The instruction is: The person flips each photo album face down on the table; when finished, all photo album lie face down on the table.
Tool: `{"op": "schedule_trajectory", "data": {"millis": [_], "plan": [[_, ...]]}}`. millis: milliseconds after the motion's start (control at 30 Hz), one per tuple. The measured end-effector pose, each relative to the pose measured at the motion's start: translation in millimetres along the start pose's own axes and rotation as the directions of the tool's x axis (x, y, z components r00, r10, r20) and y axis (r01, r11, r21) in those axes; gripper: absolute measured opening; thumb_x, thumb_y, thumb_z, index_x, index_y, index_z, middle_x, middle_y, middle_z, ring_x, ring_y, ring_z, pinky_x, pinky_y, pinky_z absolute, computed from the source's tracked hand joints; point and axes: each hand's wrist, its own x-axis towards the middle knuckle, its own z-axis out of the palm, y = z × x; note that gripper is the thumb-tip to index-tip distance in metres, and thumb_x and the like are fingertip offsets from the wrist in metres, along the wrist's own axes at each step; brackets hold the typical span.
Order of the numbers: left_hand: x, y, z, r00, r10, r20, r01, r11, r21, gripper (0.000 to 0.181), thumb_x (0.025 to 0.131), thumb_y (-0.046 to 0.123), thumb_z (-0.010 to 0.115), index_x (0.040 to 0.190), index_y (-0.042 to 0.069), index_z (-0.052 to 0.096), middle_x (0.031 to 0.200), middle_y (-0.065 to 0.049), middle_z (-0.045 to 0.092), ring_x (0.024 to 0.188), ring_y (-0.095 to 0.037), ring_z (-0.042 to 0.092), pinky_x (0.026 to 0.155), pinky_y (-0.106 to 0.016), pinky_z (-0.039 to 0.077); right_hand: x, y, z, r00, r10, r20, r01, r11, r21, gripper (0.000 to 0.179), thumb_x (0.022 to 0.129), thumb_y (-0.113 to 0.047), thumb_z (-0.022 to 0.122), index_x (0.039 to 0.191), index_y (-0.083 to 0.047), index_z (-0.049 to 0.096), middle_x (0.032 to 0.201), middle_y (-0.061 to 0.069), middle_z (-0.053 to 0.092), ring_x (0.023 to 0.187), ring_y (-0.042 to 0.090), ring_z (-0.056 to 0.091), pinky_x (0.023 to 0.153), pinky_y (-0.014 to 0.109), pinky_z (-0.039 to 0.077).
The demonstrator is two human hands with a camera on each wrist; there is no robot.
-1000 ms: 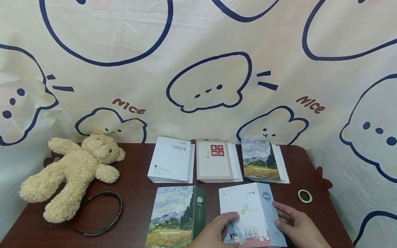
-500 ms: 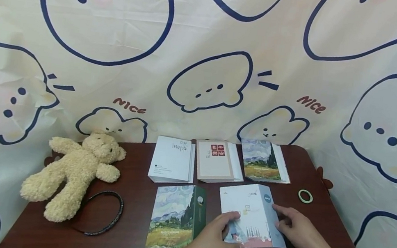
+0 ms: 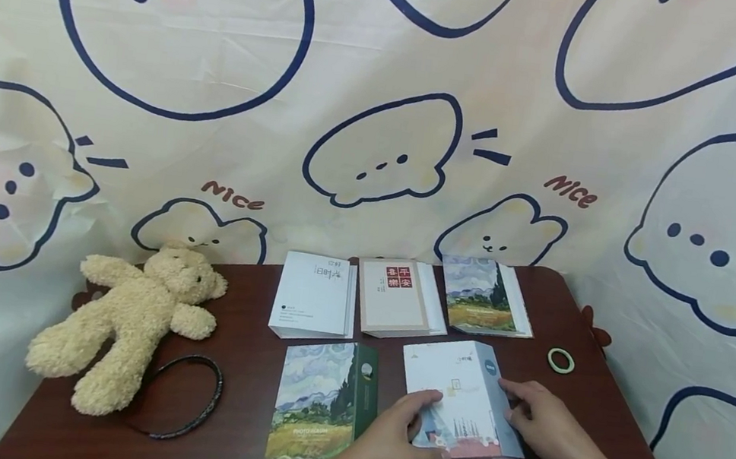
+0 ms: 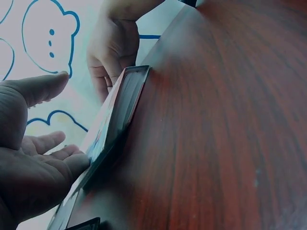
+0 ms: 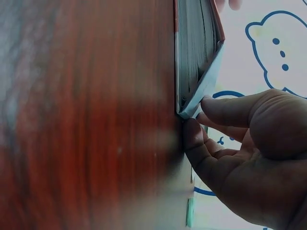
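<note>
A photo album (image 3: 461, 398) with a white illustrated cover and pale blue spine lies on the table between both hands. My left hand (image 3: 392, 441) touches its left side with extended fingers; in the left wrist view the thumb (image 4: 48, 88) stands apart from the cover. On the opposite side, my right hand (image 3: 544, 423) rests at the spine. The right wrist view shows its thumb (image 5: 225, 110) against the slanted spine and a bent finger at the spine's lower edge. Left of this album lies a landscape photo album (image 3: 315, 403) with a green spine.
Behind stand a white album (image 3: 311, 295), a beige album (image 3: 394, 298) and another landscape album (image 3: 480, 297). A teddy bear (image 3: 143, 317) and a dark hoop (image 3: 215, 394) lie left. A pale green ring (image 3: 561, 360) lies right. Patterned cloth (image 3: 389, 56) hangs behind the table (image 3: 231, 442).
The album between my hands has shifted very slightly, and the right fingers have moved a little along its spine. The whole head view has drifted slightly; other objects keep their places.
</note>
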Motion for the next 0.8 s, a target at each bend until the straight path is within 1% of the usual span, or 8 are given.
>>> {"op": "schedule_trajectory", "data": {"millis": [133,267,367,533,667,800], "plan": [[-0.5,1.5,-1.6,1.0,0.008,0.008,-0.008,1.0,-0.013,0.077,0.083,0.027,0.087,0.152,0.018,0.053,0.153,-0.003,0.048,0.139,-0.021,0.046,0.11,-0.026,0.041,0.2,-1.1,1.1,1.0,-0.001,-0.004,0.001,1.0,-0.015,0.048,0.093,-0.008,0.07,0.139,0.001,0.063,0.119,0.011,0.066,0.09,0.019,0.056,0.076,0.037,0.049],[-0.4,3.4,-5.3,0.999,0.026,0.021,-0.025,0.997,-0.067,0.075,0.086,0.024,0.085,0.152,0.016,0.052,0.153,-0.005,0.049,0.143,-0.025,0.046,0.114,-0.031,0.041,0.1,-0.9,-0.1,1.0,0.005,0.005,-0.005,1.0,-0.002,0.049,0.092,-0.008,0.071,0.139,0.001,0.062,0.117,0.01,0.065,0.087,0.018,0.056,0.075,0.036,0.05],[-0.4,7.8,-9.4,0.999,0.023,0.03,-0.02,0.995,-0.095,0.072,0.088,0.023,0.084,0.152,0.016,0.051,0.152,-0.005,0.052,0.141,-0.027,0.049,0.114,-0.034,0.043,0.8,-0.7,-2.4,1.0,0.015,0.023,-0.016,1.0,0.019,0.051,0.092,-0.01,0.073,0.14,0.001,0.061,0.118,0.01,0.065,0.087,0.017,0.058,0.074,0.036,0.051],[2.4,11.1,-15.3,0.999,0.037,0.031,-0.034,0.996,-0.079,0.07,0.089,0.022,0.083,0.152,0.014,0.052,0.15,-0.007,0.053,0.137,-0.03,0.052,0.111,-0.04,0.046,1.6,0.5,-6.9,0.998,0.007,0.062,-0.011,0.998,0.059,0.057,0.092,-0.016,0.077,0.143,0.0,0.059,0.118,0.008,0.066,0.089,0.017,0.058,0.074,0.035,0.05],[7.1,12.9,-19.5,0.998,0.052,0.039,-0.05,0.997,-0.051,0.07,0.09,0.023,0.082,0.152,0.015,0.052,0.15,-0.008,0.052,0.137,-0.031,0.052,0.111,-0.041,0.046,0.6,-0.7,-11.7,0.996,-0.025,0.084,0.015,0.994,0.112,0.061,0.091,-0.019,0.079,0.144,0.001,0.057,0.119,0.006,0.065,0.089,0.017,0.057,0.074,0.034,0.049],[11.0,19.3,-22.7,0.998,0.053,0.035,-0.053,0.998,-0.015,0.07,0.09,0.026,0.081,0.153,0.015,0.051,0.151,-0.007,0.051,0.138,-0.032,0.052,0.11,-0.044,0.046,1.4,-3.4,-18.5,0.993,-0.061,0.096,0.046,0.988,0.151,0.063,0.091,-0.02,0.08,0.145,0.001,0.056,0.118,0.004,0.065,0.09,0.017,0.058,0.073,0.032,0.05]]}}
